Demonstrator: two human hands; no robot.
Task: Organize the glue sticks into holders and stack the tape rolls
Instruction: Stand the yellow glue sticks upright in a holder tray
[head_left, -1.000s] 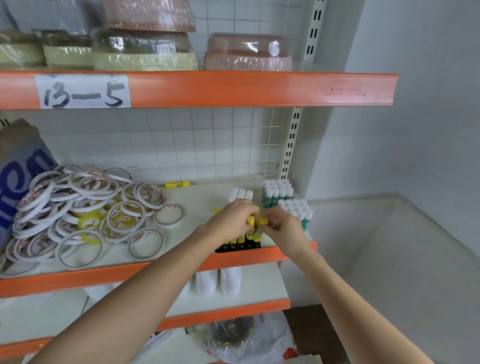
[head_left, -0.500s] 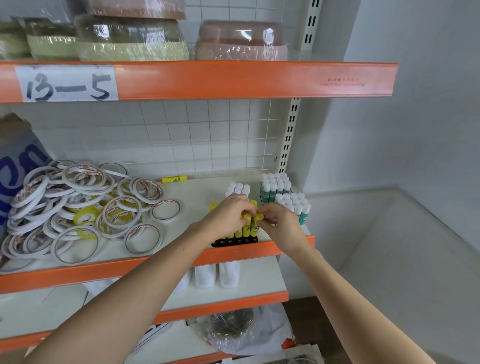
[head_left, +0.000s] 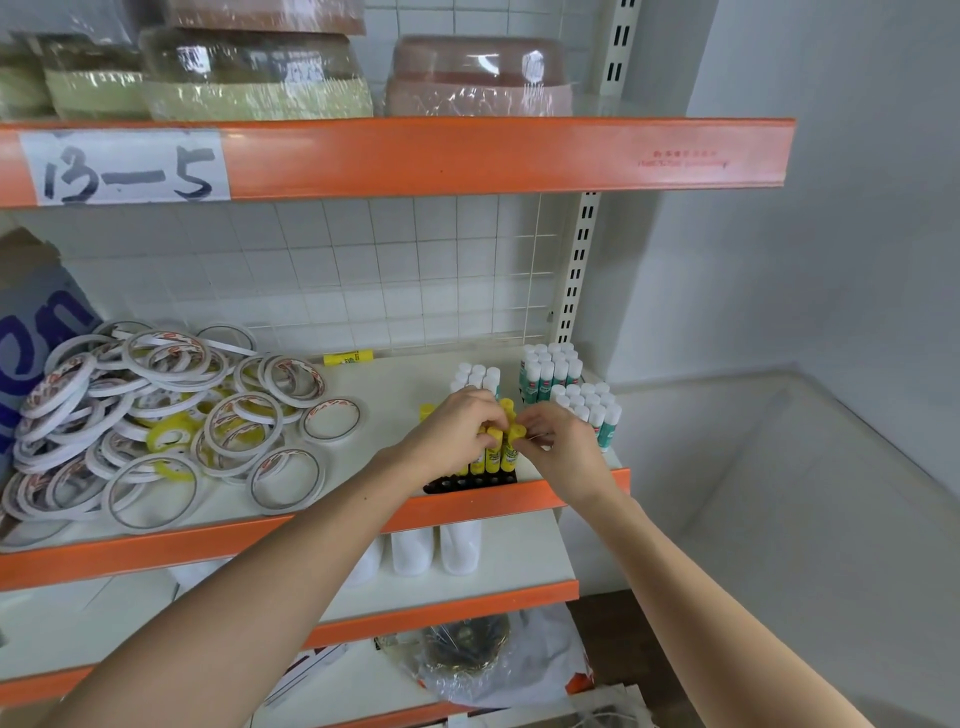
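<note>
Cylindrical yellow glue sticks (head_left: 493, 457) fill perforated black holder (head_left: 470, 484).

Both bare forearms reach up and forward from the lower edge of the view and draw together at the middle. The left hand (head_left: 457, 423) is seen from its back, knuckles uppermost, wrist roughly in line with the forearm, fingers curled downward and toward the right, where their tips pinch something small. The right hand (head_left: 558, 441) sits just beside it, angled inward from the right, wrist bent slightly, its thumb and fingers curled toward the left hand's fingertips in a pinch of its own. The fingertips of the two hands nearly meet; whether they touch cannot be told.
</note>
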